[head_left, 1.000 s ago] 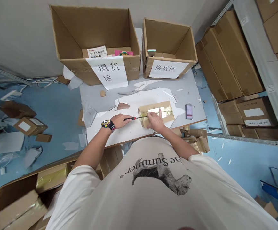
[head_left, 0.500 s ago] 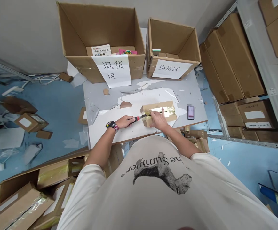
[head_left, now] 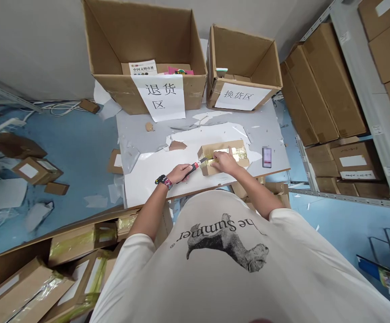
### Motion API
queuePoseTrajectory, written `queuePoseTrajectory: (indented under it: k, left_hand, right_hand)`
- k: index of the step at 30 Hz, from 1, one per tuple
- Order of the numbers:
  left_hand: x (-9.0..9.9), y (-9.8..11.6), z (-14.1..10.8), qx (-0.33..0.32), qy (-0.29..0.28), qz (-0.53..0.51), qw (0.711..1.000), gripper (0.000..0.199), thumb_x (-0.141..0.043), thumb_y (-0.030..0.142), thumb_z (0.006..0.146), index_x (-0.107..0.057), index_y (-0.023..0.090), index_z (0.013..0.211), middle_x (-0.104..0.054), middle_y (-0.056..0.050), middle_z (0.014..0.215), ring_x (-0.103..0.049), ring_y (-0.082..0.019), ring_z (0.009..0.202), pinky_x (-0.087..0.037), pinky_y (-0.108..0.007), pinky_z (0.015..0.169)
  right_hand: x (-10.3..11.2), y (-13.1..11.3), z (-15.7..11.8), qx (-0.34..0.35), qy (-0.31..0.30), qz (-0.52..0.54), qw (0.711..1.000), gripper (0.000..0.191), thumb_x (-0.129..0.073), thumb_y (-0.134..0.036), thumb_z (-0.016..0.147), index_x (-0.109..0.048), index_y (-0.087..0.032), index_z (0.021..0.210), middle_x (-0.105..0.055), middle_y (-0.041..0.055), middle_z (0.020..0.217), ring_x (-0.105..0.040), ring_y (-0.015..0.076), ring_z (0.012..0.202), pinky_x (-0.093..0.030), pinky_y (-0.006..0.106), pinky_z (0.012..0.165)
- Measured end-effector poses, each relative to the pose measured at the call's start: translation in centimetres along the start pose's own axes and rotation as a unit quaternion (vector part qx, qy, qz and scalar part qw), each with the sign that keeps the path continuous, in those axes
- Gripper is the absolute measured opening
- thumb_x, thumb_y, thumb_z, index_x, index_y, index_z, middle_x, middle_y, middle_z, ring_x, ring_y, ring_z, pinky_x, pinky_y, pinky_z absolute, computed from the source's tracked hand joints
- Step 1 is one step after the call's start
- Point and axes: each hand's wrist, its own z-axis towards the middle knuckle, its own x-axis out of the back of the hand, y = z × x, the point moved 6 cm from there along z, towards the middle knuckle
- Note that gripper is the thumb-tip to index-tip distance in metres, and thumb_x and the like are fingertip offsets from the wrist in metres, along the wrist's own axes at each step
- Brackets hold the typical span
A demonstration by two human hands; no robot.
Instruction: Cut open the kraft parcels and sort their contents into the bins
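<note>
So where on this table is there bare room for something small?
The white sheet looks bare between the plastic film and left hand; the grey tabletop looks mostly bare between the phone and smaller open box. It's crowded around the carton, with the knife and right hand there, and where the larger open box stands.

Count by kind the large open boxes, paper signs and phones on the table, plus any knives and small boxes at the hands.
Large open boxes: 2
Paper signs: 2
Phone: 1
Knife: 1
Small box: 1
Total: 7
</note>
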Motion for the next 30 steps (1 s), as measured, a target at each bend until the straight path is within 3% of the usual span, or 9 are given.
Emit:
queuePoseTrajectory:
  k: [5, 14, 19, 25, 30]
  left_hand:
    - [0.2, 0.1, 0.0, -0.005, 0.002, -0.002, 1.0, 0.061, -0.066, 0.084, 0.096, -0.067, 0.023, 0.094, -0.068, 0.001, 0.068, -0.055, -0.016, 0.053, -0.043, -0.029, 0.056]
    - [-0.2, 0.5, 0.1, 0.0, 0.01, 0.004, 1.0, 0.057, -0.065, 0.081, 0.097, -0.066, 0.024, 0.09, -0.066, 0.001, 0.067, -0.055, -0.016, 0.052, -0.043, -0.029, 0.055]
    - [-0.7, 0.3, -0.6, 0.001, 0.001, 0.012, 1.0, 0.053, -0.061, 0.076, 0.102, -0.062, 0.025, 0.088, -0.065, 0.001, 0.066, -0.053, -0.016, 0.051, -0.043, -0.03, 0.055]
    - [-0.2, 1.8, -0.3, -0.023, 0.043, 0.098, 0.994, 0.049, -0.054, 0.068, 0.107, -0.065, 0.026, 0.085, -0.062, 0.0, 0.059, -0.056, -0.02, 0.056, -0.044, -0.031, 0.062]
    - [-0.1, 2.3, -0.4, -0.001, 0.011, 0.095, 0.995, 0.049, -0.058, 0.071, 0.105, -0.067, 0.026, 0.087, -0.066, -0.001, 0.063, -0.056, -0.02, 0.053, -0.043, -0.032, 0.058]
  right_hand:
    - [0.2, -0.5, 0.1, 0.009, -0.007, -0.005, 1.0, 0.027, -0.064, -0.028, 0.113, -0.086, -0.026, 0.129, -0.084, 0.0149, 0.14, -0.076, 0.0379, 0.13, -0.023, 0.074, 0.141]
    - [0.0, -1.2, 0.6, -0.019, -0.031, -0.011, 0.999, 0.025, -0.057, -0.019, 0.11, -0.078, -0.022, 0.122, -0.087, 0.0135, 0.119, -0.077, 0.0348, 0.117, -0.026, 0.064, 0.141]
    - [0.3, -1.6, 0.2, -0.012, -0.043, -0.026, 0.999, 0.028, -0.05, -0.016, 0.11, -0.074, -0.022, 0.121, -0.086, 0.0132, 0.115, -0.077, 0.0334, 0.112, -0.025, 0.061, 0.14]
    - [0.5, -1.6, 0.3, -0.001, -0.064, -0.039, 0.997, 0.028, -0.048, -0.017, 0.111, -0.071, -0.02, 0.128, -0.086, 0.0142, 0.115, -0.078, 0.0349, 0.112, -0.023, 0.061, 0.14]
    - [0.4, -1.5, 0.1, 0.009, -0.075, -0.045, 0.996, 0.025, -0.049, -0.018, 0.111, -0.069, -0.021, 0.125, -0.086, 0.0151, 0.117, -0.078, 0.0353, 0.112, -0.025, 0.063, 0.138]
